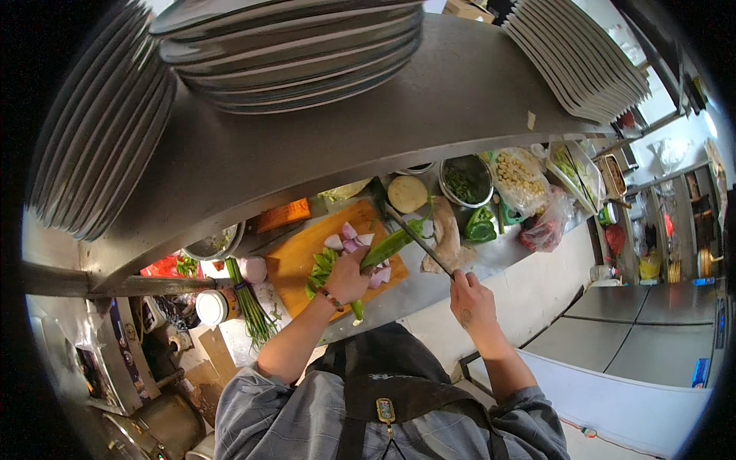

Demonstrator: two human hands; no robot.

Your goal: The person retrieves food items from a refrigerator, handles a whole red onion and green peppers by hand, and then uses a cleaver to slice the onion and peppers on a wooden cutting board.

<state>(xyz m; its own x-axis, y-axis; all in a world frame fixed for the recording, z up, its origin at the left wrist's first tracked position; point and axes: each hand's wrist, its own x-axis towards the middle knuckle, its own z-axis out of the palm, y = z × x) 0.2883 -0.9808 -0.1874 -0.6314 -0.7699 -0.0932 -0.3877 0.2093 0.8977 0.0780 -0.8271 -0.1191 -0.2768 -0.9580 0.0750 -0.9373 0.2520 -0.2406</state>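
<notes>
My left hand [349,278] grips a long green pepper [394,244] by its lower end, above the wooden cutting board [287,253]. The pepper slants up to the right, its stem end beyond the board's edge. In my right hand [472,302] is a knife [426,248], seen nearly edge-on, crossing the pepper close to the stem. Whether the blade touches it I cannot tell. Beneath and around my left hand lie cut green pepper pieces [323,265] and purple onion chunks [379,278]. Part of the pile is hidden by that hand.
A steel shelf [276,155] with stacked plates [299,63] overhangs the counter. Behind the board are an orange pumpkin piece [286,214] and a round pale vegetable [407,194]. A bowl of chopped greens [462,183] and a green bell pepper [480,225] stand right; tied green stalks [247,305] lie left.
</notes>
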